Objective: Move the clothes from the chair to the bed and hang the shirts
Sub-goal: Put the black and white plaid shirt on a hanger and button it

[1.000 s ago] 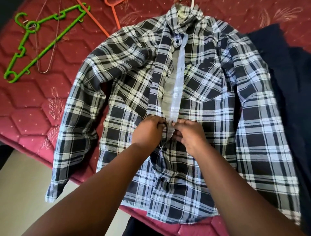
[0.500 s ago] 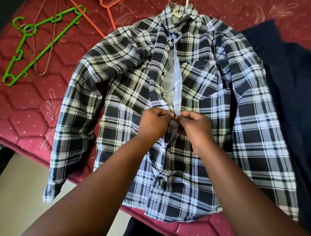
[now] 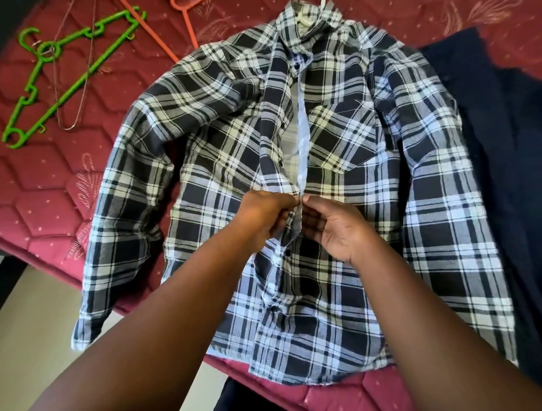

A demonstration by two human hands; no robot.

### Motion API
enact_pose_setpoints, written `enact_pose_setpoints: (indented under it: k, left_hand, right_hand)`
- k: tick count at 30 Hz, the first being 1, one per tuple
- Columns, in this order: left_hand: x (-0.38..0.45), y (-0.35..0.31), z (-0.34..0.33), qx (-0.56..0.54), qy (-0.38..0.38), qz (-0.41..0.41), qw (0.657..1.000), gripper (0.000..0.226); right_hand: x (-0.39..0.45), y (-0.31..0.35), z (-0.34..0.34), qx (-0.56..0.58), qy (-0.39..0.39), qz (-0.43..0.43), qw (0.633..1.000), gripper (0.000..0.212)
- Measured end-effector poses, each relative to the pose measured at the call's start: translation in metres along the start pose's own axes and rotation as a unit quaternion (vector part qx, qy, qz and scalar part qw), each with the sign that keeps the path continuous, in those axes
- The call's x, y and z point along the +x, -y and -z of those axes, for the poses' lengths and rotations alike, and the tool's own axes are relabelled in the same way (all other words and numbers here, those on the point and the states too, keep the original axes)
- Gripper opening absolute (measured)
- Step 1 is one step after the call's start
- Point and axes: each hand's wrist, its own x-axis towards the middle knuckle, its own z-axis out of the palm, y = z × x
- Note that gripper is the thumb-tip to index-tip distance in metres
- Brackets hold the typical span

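Observation:
A blue, black and white plaid shirt [image 3: 366, 164] lies face up on the red quilted bed [image 3: 44, 205], its collar at the far side with a white hanger hook [image 3: 323, 2] poking out above it. The lower buttons are fastened; the placket above my hands gapes open. My left hand [image 3: 265, 212] pinches the left placket edge at mid-chest. My right hand [image 3: 331, 223] pinches the right placket edge right beside it, fingertips nearly touching.
A green plastic hanger [image 3: 63, 74] and a thin wire hanger [image 3: 73, 117] lie at the bed's far left. Orange hangers [image 3: 187, 22] rest near the top. Dark navy clothes [image 3: 492, 152] lie to the right of the shirt. The bed edge and pale floor [image 3: 38, 337] are at lower left.
Both hands have moved up the placket from the lower chest to mid-chest, still pinching its two edges together. The shirt stays flat on the bed.

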Motion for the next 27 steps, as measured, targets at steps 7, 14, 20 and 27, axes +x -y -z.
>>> enact_pose_setpoints:
  k: [7,14,20,27]
  left_hand:
    - [0.007,0.008,-0.005,-0.067,-0.062,0.040,0.995,0.010]
    - [0.007,0.015,-0.015,-0.054,-0.106,0.011,0.993,0.019]
    - [0.018,0.011,-0.021,-0.045,-0.150,0.076,0.985,0.011]
    - [0.027,0.019,-0.027,0.022,-0.165,0.082,0.983,0.019]
  right_hand:
    - [0.007,-0.002,-0.010,-0.117,-0.053,0.057,0.990,0.008]
    - [0.017,-0.017,-0.017,-0.310,-0.116,0.198,0.923,0.015]
    - [0.006,-0.025,-0.021,-0.444,-0.111,0.260,0.851,0.014]
    - [0.009,-0.019,-0.031,-0.441,-0.173,0.160,0.866,0.018]
